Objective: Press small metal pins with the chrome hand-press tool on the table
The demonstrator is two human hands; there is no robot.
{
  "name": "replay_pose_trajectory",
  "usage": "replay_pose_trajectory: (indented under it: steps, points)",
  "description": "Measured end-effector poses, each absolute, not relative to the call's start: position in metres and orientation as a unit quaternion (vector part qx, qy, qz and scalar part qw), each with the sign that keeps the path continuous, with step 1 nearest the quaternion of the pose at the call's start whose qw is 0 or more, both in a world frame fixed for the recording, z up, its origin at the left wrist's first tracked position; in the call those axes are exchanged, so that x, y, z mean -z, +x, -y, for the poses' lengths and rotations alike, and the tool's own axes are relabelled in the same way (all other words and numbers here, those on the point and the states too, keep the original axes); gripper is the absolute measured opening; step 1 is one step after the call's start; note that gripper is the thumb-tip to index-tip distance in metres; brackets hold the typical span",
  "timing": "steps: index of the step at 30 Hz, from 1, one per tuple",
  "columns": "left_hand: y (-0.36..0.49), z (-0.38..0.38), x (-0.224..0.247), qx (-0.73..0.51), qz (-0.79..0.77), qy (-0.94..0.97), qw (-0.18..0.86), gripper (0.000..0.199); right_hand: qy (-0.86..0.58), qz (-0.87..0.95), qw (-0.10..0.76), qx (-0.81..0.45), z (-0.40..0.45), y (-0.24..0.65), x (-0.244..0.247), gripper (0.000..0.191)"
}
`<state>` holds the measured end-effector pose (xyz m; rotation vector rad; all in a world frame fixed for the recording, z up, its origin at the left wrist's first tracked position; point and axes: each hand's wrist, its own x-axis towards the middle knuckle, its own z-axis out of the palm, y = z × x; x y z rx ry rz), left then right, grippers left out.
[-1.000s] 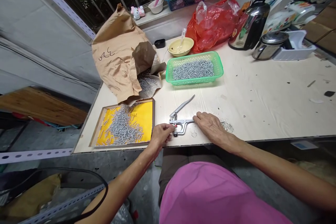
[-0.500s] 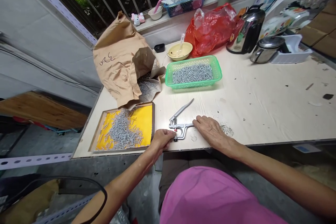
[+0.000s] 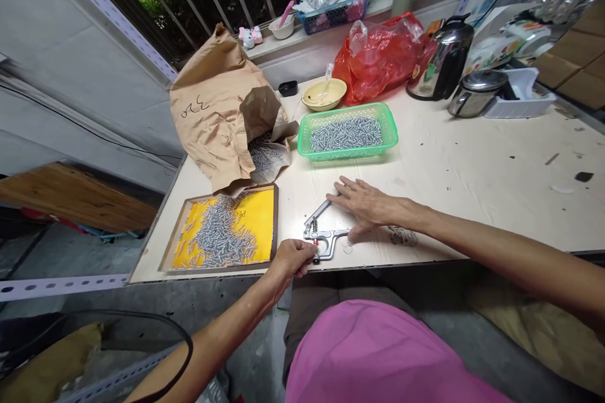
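Snap pliers lie on the table near its front edge, their two handles spread apart. At the jaw end, my left hand is closed in a pinch beside the red-tipped die. Whatever sits between those fingertips is too small to make out. My right hand is stretched out with its fingers apart, touching the upper handle, the thumb by the end of the lower one. Left of the pliers, a shallow tray with a yellow bottom carries a heap of small silvery metal pieces.
Behind the pliers stands a green basket of similar metal pieces. A brown paper bag lies open at the left. Along the back are a yellow bowl, a red plastic bag, a kettle and a metal pot.
My right hand has moved from the end of the lower handle up onto the upper handle, its fingers spreading. My left hand keeps its pinch at the jaws.
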<state>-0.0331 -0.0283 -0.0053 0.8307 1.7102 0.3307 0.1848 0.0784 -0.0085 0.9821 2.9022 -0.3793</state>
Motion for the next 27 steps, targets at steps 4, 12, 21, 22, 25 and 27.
replay_pose_trajectory:
  steps: [4, 12, 21, 22, 25, 27]
  points:
    - [-0.032, 0.032, 0.004, -0.141, -0.735, 0.354, 0.561, 0.027, 0.307, -0.942, 0.055, 0.121, -0.080, 0.175, 0.010, 0.108]
    - [-0.032, 0.036, 0.006, -0.149, -0.739, 0.347, 0.558, 0.034, 0.329, -0.939, 0.018, 0.096, -0.069, 0.178, 0.010, 0.088]
    - [-0.035, 0.043, 0.007, -0.133, -0.740, 0.368, 0.548, 0.035, 0.349, -0.930, 0.022, 0.114, -0.053, 0.182, -0.008, 0.047]
    - [-0.036, 0.045, 0.005, -0.130, -0.745, 0.400, 0.517, 0.034, 0.347, -0.931, 0.022, 0.115, -0.051, 0.182, -0.010, 0.041]
    - [-0.035, 0.051, 0.000, -0.162, -0.724, 0.575, 0.344, 0.023, 0.347, -0.930, 0.014, 0.119, -0.046, 0.182, -0.010, 0.031]
    - [-0.030, 0.050, -0.002, -0.184, -0.663, 0.688, 0.230, 0.022, 0.352, -0.928, 0.014, 0.122, -0.044, 0.181, -0.010, 0.029]
